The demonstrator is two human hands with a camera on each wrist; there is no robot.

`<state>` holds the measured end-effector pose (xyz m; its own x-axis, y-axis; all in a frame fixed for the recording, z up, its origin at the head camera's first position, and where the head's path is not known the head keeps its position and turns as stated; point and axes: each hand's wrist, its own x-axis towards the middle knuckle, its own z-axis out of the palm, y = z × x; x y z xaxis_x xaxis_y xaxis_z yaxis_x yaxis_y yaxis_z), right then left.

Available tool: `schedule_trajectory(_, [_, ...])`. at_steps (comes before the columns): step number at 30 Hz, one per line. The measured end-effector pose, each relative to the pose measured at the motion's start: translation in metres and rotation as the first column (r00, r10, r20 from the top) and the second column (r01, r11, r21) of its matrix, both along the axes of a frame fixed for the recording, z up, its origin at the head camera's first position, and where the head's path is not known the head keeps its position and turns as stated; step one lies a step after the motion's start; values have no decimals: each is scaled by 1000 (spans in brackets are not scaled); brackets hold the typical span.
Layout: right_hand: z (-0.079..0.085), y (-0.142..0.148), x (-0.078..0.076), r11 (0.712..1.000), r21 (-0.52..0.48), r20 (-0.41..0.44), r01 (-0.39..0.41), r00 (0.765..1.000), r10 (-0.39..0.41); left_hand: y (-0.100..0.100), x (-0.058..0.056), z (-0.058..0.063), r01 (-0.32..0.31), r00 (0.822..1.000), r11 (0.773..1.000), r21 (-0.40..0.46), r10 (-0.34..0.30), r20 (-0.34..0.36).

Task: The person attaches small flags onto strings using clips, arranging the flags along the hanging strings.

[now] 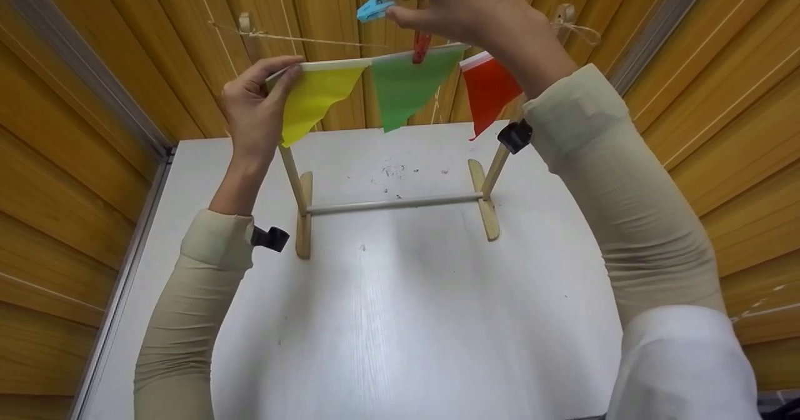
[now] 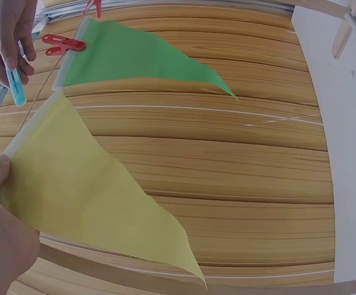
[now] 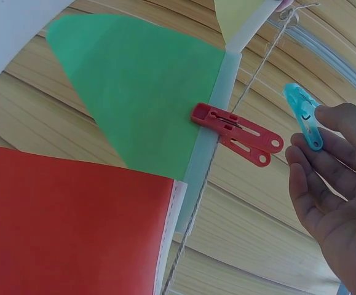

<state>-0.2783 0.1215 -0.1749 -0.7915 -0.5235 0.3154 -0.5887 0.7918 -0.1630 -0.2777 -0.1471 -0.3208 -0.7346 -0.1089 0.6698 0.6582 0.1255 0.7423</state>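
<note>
My left hand [image 1: 251, 117] pinches the white top edge of a yellow pennant [image 1: 317, 94] at its left end. A blue clothespin [image 1: 376, 7] sits between the thumb and fingers of my right hand [image 1: 459, 9], above the string and touching no pennant. Beside the yellow pennant hangs a green pennant [image 1: 406, 85], held on the string [image 1: 312, 39] by a red clothespin [image 3: 230, 127]. Farther right is a red pennant [image 1: 489, 90], partly hidden by my right arm. At the top of the left wrist view another red clothespin [image 2: 93, 7] is partly visible.
A wooden stand [image 1: 304, 235] with two feet and a pale crossbar [image 1: 394, 204] stands on the white table [image 1: 400, 320]. Its string is tied to posts at left [image 1: 245, 23] and right [image 1: 565, 14]. Wood-plank panels [image 1: 81, 176] surround the table.
</note>
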Motion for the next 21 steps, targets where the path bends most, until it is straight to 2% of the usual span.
schedule_trajectory(6, [0,-3,0,1000,8,7,-15,1000,15,-3,3,0,5,999,1000,30,-6,36])
schedule_trajectory(13, [-2,-4,-2,1000,7,-13,-26,1000,26,-1,-2,-2,-4,1000,1000,19,4,-7])
schedule_trajectory(21, [-6,-10,-6,999,21,3,-36,999,36,0,-1,1,2,999,1000,15,-1,-37])
